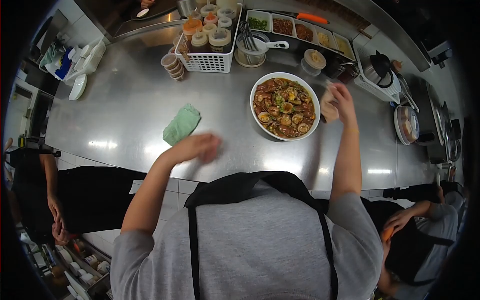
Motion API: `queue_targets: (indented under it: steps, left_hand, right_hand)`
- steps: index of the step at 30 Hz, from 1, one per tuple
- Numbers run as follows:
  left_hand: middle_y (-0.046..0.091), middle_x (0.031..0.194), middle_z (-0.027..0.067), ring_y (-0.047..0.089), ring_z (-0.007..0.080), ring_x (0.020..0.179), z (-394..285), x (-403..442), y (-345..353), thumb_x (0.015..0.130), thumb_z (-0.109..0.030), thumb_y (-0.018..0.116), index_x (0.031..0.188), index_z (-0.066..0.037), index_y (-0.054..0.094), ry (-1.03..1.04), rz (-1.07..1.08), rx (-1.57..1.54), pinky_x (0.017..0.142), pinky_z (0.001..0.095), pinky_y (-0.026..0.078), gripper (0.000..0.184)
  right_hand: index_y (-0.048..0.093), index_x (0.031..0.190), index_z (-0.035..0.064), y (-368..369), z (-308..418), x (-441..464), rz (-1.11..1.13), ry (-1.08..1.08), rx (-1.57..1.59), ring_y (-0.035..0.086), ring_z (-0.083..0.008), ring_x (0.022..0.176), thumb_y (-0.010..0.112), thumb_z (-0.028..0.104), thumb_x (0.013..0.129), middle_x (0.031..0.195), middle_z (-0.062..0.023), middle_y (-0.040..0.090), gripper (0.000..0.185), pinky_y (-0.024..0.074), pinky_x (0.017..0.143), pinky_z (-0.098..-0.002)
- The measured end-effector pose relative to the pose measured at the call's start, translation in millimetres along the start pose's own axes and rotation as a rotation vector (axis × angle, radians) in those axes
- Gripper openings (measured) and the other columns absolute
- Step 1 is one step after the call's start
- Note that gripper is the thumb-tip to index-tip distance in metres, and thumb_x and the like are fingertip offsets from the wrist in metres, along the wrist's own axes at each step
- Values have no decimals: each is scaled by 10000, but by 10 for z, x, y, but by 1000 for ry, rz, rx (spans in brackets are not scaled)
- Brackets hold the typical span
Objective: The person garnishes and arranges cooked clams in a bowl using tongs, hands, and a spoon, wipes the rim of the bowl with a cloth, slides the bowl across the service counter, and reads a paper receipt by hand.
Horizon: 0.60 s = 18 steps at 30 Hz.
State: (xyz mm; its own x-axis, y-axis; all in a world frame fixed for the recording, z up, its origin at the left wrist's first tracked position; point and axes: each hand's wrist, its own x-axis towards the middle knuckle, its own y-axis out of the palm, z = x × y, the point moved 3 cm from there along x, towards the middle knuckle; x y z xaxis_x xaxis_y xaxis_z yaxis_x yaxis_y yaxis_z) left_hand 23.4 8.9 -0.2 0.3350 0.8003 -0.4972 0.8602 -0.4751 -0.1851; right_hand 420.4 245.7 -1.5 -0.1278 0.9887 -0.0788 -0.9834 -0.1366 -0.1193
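A white bowl (255,120) full of clams in brown sauce, with chopped green bits on top, stands on the steel counter in front of me. My right hand (343,100) is just right of its rim, fingers bent together in what looks like a pinch; anything in them is too small to see. Beside that hand is a beige-brown, cloth-like piece (328,107), partly covered by it. My left hand (200,146) hovers over the counter left of the bowl, its fingers smeared by motion. A crumpled green cloth (182,124) lies just beyond the left hand.
Sauce bottles fill a white basket (206,64) at the back, beside stacked small cups (172,67). A tub with tongs (250,50) and trays of toppings (283,25) line the rear. Co-workers stand left and right; one person's hand (400,217) holds something orange.
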Motion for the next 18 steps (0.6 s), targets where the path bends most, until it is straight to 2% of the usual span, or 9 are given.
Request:
queue_targets:
  steps: [2,4,8,10,11,13,15,17,18]
  left_hand:
    - [540,762,42,523,112,647,-204,524,-10,886,-397,413,1102,-68,495,79,-290,-224,554,257,464,402]
    - [551,800,53,534,127,646,-243,1003,47,891,-385,401,1110,-57,485,75,-389,-238,542,266,466,404]
    - [539,764,30,526,102,633,-403,1470,115,902,-364,386,1099,-65,494,50,-387,-232,520,240,472,373]
    - [598,793,125,583,213,661,-420,1563,89,901,-316,378,1018,-18,521,86,-445,-96,576,333,476,351]
    - [598,793,125,583,213,661,-354,1632,72,901,-316,378,1018,-18,521,78,-452,-98,576,333,476,351]
    - [548,654,45,524,113,534,-300,1720,26,913,-310,371,1002,-34,527,258,-551,119,465,229,452,329]
    - [543,606,66,517,127,501,-326,1718,27,911,-284,378,940,-18,526,243,-563,161,446,253,434,306]
    - [531,574,84,522,150,505,-400,1690,24,905,-273,391,898,-5,515,199,-587,260,467,300,425,295]
    - [574,774,234,547,391,754,-481,1647,22,880,-262,381,857,2,516,165,-580,232,684,444,419,298]
  right_hand:
    - [552,967,100,302,-42,322,160,21,-29,513,-85,799,553,174,835,917,9,550,152,447,674,-237]
    - [570,937,83,606,21,556,301,-3,-163,524,-91,778,562,164,824,918,0,566,139,442,685,-233]
    - [607,894,62,1167,265,758,558,-270,-476,527,-106,827,588,198,806,870,-13,572,163,416,752,-244]
    - [625,861,49,1388,223,887,697,-329,-500,531,-114,837,601,180,790,879,-26,576,152,411,766,-247]
    - [628,852,44,1486,199,926,765,-380,-500,532,-117,842,604,172,785,878,-30,579,147,410,771,-251]
    - [631,845,40,1650,260,866,840,-344,-441,535,-124,842,609,167,781,871,-31,581,144,409,771,-255]
    - [633,837,36,1742,313,862,913,-306,-381,538,-131,842,613,162,778,865,-32,583,141,409,771,-259]
    - [631,814,32,1828,337,863,1061,-429,-471,559,-151,834,621,127,734,866,-50,604,125,423,763,-266]
    - [631,814,32,1868,360,866,1067,-427,-466,559,-151,834,621,127,734,866,-50,604,125,423,763,-266]
